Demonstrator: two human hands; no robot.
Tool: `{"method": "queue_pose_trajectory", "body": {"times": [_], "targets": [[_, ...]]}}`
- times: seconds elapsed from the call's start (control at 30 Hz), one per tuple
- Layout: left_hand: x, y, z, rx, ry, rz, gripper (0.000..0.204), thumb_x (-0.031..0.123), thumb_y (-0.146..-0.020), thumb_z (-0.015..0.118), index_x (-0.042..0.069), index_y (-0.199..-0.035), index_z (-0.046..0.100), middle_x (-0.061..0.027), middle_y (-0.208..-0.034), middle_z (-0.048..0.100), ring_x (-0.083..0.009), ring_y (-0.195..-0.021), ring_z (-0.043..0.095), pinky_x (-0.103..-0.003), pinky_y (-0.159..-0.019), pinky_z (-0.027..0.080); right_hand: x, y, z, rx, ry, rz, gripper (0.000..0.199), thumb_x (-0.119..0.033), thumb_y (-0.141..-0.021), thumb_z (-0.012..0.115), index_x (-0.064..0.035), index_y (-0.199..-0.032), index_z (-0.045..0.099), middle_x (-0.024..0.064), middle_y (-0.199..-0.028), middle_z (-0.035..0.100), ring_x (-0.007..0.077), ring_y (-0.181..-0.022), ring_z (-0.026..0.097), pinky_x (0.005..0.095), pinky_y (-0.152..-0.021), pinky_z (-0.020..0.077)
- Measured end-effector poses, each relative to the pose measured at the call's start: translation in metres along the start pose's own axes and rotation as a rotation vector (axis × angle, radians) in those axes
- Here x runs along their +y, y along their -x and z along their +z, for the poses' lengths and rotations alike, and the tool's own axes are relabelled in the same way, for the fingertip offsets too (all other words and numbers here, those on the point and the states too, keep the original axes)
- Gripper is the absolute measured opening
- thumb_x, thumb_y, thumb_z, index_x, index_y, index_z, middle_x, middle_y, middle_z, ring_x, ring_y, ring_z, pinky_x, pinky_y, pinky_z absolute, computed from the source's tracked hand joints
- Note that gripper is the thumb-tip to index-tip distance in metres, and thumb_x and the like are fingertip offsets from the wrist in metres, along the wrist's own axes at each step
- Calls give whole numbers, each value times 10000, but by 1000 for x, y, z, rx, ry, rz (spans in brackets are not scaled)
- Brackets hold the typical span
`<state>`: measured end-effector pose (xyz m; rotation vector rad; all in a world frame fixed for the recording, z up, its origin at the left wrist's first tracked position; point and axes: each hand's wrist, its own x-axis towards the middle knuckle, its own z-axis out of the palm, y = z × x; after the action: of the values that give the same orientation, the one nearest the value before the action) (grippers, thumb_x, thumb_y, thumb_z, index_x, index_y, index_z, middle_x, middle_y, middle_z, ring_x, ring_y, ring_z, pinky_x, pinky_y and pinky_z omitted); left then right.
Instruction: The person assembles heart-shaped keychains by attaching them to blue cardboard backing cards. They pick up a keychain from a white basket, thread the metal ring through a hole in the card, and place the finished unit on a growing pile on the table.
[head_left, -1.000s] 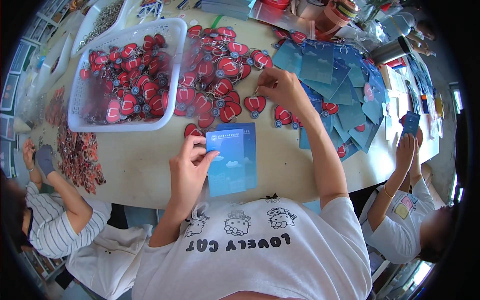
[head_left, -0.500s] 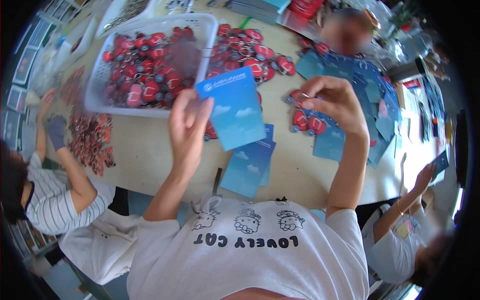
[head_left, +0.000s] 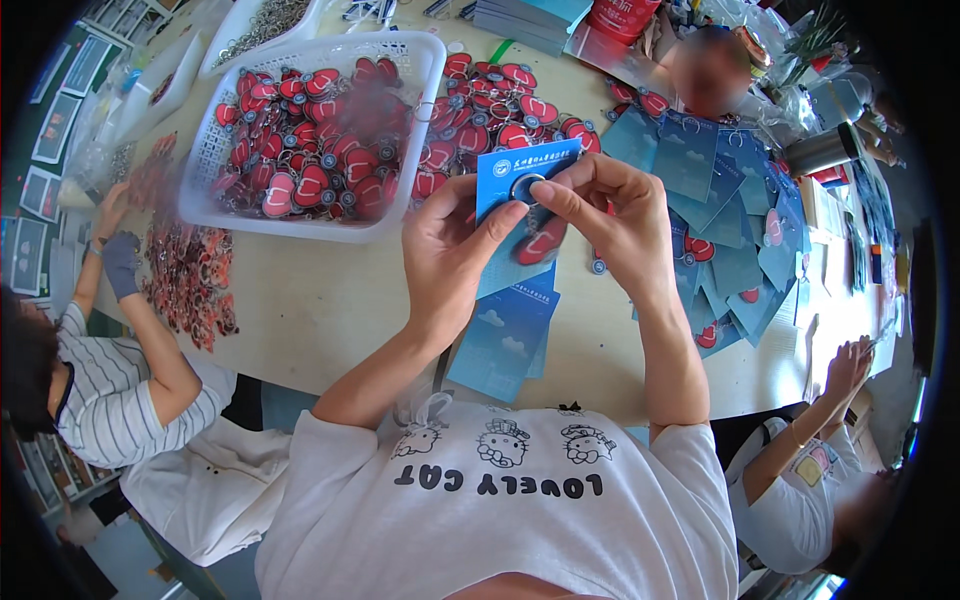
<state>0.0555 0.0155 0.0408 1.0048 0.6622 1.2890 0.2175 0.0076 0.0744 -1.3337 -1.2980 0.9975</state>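
Observation:
My left hand (head_left: pixel 450 255) pinches a blue card (head_left: pixel 540 158) with a cloud print, held over the table in front of my chest. My right hand (head_left: pixel 625 220) grips the metal split ring of a red keychain (head_left: pixel 543 243) against the card's face. The keychain's red oval body hangs from the ring in front of the card. Both thumbs meet near the ring; whether it passes through the card cannot be made out. Below my hands more blue cards (head_left: pixel 505 340) lie on the table (head_left: pixel 330 300). Another keychain is partly hidden behind my right hand.
A white basket (head_left: pixel 290 232) full of red keychains stands at the left, beside a loose keychain pile (head_left: pixel 500 100). Many blue cards (head_left: pixel 735 205), some with keychains, spread at the right. Co-workers' hands work at left (head_left: pixel 120 262) and right (head_left: pixel 848 366); another person is across the table.
My hands have come together: the left moved right with the card, now turned more upright. The right moved left, bringing the keychain's ring against the card.

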Motion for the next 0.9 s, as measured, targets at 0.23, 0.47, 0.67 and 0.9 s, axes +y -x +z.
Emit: {"method": "queue_pose_trajectory", "body": {"times": [0.23, 0.47, 0.67, 0.9], "targets": [[-2, 1, 6, 77, 105, 38, 172, 51, -870, 686, -9, -1020, 627, -28, -956, 639, -74, -897, 586, -232, -807, 478, 8, 0, -1, 46, 64, -157, 257, -201, -755, 813, -50, -876, 645, -26, -760, 609, 34, -722, 539, 191, -601, 366], [-1, 2, 9, 83, 101, 126, 173, 1, -888, 638, 9, -1059, 614, -53, -1033, 649, -96, -950, 599, -254, -863, 461, 0, -2, 21, 350, -89, -458, 486, -151, -682, 830, -109, -1106, 598, 29, -1052, 552, 127, -864, 550, 269, -680, 423], [-4, 3, 14, 115, 80, 183, 182, -12, -883, 645, -2, -1057, 594, -47, -1001, 640, -84, -924, 586, -242, -839, 467, -1, 2, 12, 326, 766, -1015, 402, -43, -591, 742, -134, -980, 710, 3, -900, 628, 166, -769, 561, 291, -655, 397], [-13, -1, 9, 155, 13, 261, 205, 5, -886, 655, -29, -1074, 580, -51, -990, 638, -78, -925, 577, -239, -823, 477, -5, 3, 16, 225, 594, -714, 237, 8, -665, 755, -60, -871, 658, 45, -839, 643, 194, -679, 618, 298, -578, 502]]}}
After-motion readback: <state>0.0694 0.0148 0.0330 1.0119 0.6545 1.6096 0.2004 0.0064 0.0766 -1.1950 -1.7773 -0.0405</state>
